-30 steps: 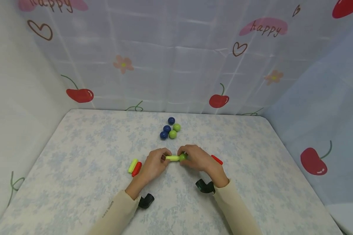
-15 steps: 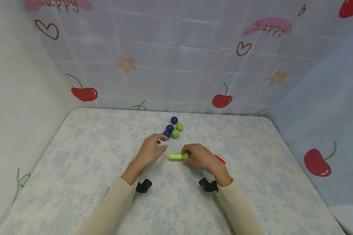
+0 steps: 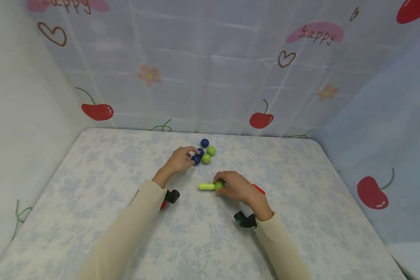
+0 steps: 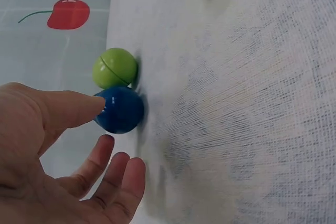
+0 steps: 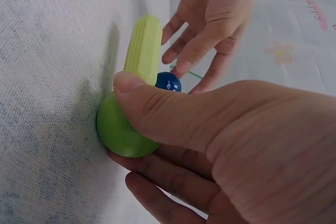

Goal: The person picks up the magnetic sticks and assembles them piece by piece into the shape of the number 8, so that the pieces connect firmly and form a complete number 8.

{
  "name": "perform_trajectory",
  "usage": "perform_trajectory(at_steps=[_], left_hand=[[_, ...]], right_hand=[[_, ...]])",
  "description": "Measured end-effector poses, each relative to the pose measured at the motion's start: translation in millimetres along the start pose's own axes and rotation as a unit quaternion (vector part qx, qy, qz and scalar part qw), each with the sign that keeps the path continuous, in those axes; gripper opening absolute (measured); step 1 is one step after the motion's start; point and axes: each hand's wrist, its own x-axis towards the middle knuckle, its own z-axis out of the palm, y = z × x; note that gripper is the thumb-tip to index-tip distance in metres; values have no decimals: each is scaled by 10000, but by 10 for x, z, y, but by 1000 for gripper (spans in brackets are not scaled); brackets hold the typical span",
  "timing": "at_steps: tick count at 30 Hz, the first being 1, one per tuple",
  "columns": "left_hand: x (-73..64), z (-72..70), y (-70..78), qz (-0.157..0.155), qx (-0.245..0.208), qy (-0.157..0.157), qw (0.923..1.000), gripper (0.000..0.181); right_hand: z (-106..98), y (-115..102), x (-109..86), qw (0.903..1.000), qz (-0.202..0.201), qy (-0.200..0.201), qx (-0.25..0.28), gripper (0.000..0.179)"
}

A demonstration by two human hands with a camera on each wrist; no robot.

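In the head view my left hand is at the near left of a cluster of glossy blue and green balls. Its thumb touches or overlaps a blue ball, while its other fingers are spread loosely below with a small gap. A green ball sits against that blue one. My right hand pinches another green ball between thumb and fingers, low over the table. A ridged yellow-green stick extends leftward from this ball, apparently joined to it.
Behind the right hand a red stick lies partly hidden. Another red piece shows beside the left sleeve. A black wrist camera hangs at the right wrist. The patterned tabletop meets a printed curtain at the back.
My left hand has let go of the yellow-green stick and moved away to the blue balls. My right hand keeps the green ball in nearly the same spot.
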Motion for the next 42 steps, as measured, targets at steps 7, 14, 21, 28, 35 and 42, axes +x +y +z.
perform_trajectory(at_steps=[7, 14, 21, 28, 35, 42], left_hand=[[-16, 47, -71, 41, 257, -10, 9997, 32], [-115, 88, -136, 208, 113, -41, 9997, 26], [-211, 85, -187, 563, 69, -146, 9983, 27], [-382, 66, -190, 846, -196, -141, 9961, 30], [-573, 93, -140, 804, -216, -196, 9963, 30], [-691, 153, -80, 887, -184, -97, 9958, 32]], right_hand=[[26, -7, 9, 10000, -35, -24, 15, 23], [28, -21, 6, 10000, -76, -29, -1, 23], [33, -18, -7, 10000, -12, -25, -29, 22], [23, -20, -11, 9999, -106, 1, -94, 22], [8, -12, -6, 9999, -90, 39, -55, 22], [0, -7, -8, 9995, -233, 107, -163, 22]])
